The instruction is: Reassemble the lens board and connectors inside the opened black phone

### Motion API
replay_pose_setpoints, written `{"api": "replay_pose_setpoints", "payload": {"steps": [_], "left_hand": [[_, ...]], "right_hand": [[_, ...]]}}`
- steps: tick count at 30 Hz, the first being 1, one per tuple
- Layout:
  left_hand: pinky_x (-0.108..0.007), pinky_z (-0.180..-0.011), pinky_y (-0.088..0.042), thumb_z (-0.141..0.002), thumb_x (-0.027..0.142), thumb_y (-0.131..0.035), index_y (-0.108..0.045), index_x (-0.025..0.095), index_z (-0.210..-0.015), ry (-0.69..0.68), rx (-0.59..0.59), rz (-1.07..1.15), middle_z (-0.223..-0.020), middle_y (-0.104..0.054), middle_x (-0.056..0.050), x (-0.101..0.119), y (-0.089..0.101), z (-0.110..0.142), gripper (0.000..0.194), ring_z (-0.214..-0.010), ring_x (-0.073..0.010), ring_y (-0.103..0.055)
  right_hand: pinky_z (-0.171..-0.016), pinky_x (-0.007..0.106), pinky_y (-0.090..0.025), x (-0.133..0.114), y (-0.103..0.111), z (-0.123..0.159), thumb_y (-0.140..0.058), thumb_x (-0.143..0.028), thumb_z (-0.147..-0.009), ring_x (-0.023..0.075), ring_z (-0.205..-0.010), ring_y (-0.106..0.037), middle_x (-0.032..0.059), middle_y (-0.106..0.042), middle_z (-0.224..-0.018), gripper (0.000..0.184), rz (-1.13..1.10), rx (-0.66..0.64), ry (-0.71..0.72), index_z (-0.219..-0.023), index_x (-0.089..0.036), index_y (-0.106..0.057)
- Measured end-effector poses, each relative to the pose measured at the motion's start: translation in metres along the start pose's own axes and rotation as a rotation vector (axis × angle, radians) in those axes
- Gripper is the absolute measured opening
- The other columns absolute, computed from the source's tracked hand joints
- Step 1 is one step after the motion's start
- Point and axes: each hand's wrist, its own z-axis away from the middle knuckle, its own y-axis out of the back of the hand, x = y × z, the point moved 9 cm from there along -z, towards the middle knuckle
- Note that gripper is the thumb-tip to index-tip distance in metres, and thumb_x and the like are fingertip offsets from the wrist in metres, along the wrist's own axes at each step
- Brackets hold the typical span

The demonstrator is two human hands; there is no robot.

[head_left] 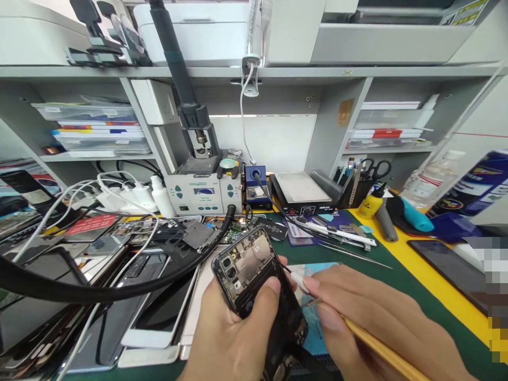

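A smartphone with its back cover off sits tilted in my left hand. The camera lenses, metal shields and black battery area show. My left thumb presses on the dark middle of the phone and the fingers wrap behind it. Close beside the phone's right edge is my right hand, its fingers pinched round a tool with a yellow wooden handle. A white piece with a dark thin end also shows at those fingertips, near the phone's edge. Whether it touches the phone, I cannot tell.
A blue sheet lies under the hands on the green mat. Phones and parts are piled at left, crossed by a thick black hose. Behind stand a rework station, a flat heating plate, tweezers and a yellow bottle.
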Motion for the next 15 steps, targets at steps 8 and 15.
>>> {"api": "replay_pose_setpoints", "payload": {"steps": [8,15], "left_hand": [[-0.020,-0.086,-0.060,-0.083,0.032,-0.073,-0.077,0.024,-0.103,0.004,0.086,-0.020,-0.104,-0.081,-0.001,0.0038,0.0046,-0.0011,0.021,-0.097,-0.0185,-0.076],[-0.024,-0.084,-0.062,-0.079,0.037,-0.076,-0.075,0.020,-0.102,0.084,0.164,0.027,-0.102,-0.081,-0.003,0.0033,0.0050,0.0034,0.029,-0.098,-0.0219,-0.076]], "right_hand": [[-0.073,0.013,-0.063,0.0032,-0.0003,0.0056,-0.054,0.001,-0.071,0.0153,-0.068,-0.078,0.0045,-0.080,-0.075,0.030,-0.018,-0.005,-0.021,-0.087,-0.016,-0.073],[-0.062,0.020,-0.065,0.0045,-0.0025,0.0049,-0.055,0.002,-0.069,0.0182,-0.064,-0.077,0.0043,-0.080,-0.075,0.033,-0.072,-0.034,-0.038,-0.090,-0.018,-0.072]]}}
